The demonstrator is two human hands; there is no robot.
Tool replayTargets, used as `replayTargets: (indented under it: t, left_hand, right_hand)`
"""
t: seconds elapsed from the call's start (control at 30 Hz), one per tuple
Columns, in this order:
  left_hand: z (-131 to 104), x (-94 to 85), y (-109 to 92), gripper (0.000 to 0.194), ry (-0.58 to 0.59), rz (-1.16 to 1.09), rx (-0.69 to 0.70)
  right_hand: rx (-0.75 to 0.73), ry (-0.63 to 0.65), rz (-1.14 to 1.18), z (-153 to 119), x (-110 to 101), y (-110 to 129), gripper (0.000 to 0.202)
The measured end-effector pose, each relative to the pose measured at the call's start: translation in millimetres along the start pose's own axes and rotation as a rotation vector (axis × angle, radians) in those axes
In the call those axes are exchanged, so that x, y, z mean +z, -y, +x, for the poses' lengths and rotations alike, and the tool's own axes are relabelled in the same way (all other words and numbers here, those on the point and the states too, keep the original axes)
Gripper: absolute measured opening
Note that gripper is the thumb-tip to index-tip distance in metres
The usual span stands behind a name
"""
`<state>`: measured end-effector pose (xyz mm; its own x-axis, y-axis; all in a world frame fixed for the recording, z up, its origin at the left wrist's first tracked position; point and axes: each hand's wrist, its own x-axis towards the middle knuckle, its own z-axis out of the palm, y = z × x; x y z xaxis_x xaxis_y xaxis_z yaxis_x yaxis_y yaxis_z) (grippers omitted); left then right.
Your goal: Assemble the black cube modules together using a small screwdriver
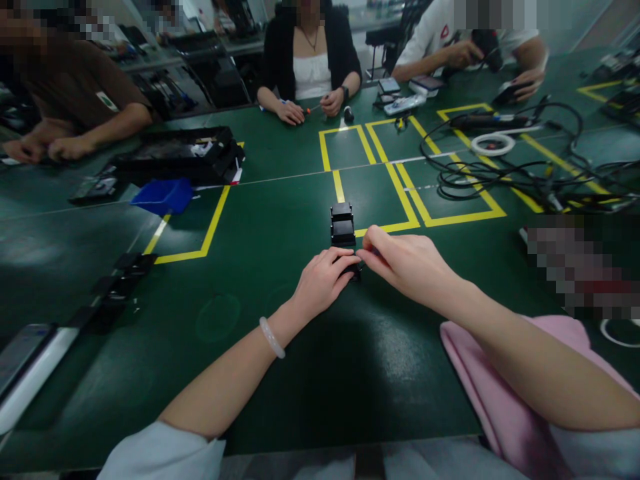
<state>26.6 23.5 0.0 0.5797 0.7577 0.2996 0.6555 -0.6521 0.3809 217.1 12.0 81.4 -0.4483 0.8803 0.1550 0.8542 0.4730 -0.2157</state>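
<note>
Green matte table (pixel 260 220), both hands' grips, left hand (pixel 323 283), right hand (pixel 407 263), pinched on small black part (pixel 354 270), blocky black housing (pixel 343 224) beside.

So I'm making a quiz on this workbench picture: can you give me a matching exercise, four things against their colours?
Things:
1. bin
2. tape roll
3. cloth
4. small block beyond the left hand and right hand

Colours:
A. pink
B. black
C. blue
D. white

Pairs: 1-C, 2-D, 3-A, 4-B
</note>
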Motion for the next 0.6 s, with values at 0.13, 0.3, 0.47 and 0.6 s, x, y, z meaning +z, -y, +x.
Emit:
replayTargets:
  t: [0.13, 0.3, 0.47, 0.6]
  left_hand:
    - [0.0, -0.7, -0.2, 0.027, -0.004, -0.007, 0.003]
    - [0.4, -1.8, -0.8, 0.026, -0.001, -0.014, 0.005]
    - [0.7, -1.3, -0.8, 0.026, 0.005, -0.001, -0.003]
    - [0.7, -0.6, -0.7, 0.026, -0.006, 0.001, 0.002]
  right_hand:
    - [0.01, -0.006, -0.009, 0.2, 0.4, -0.2, 0.021]
    - [0.0, -0.024, 0.011, -0.3, 0.9, -0.7, 0.021]
    - [-0.004, 0.005, -0.015, 0.0, 1.0, -0.3, 0.024]
    - [-0.001, -0.025, 0.011, 0.2, 1.5, -0.2, 0.02]
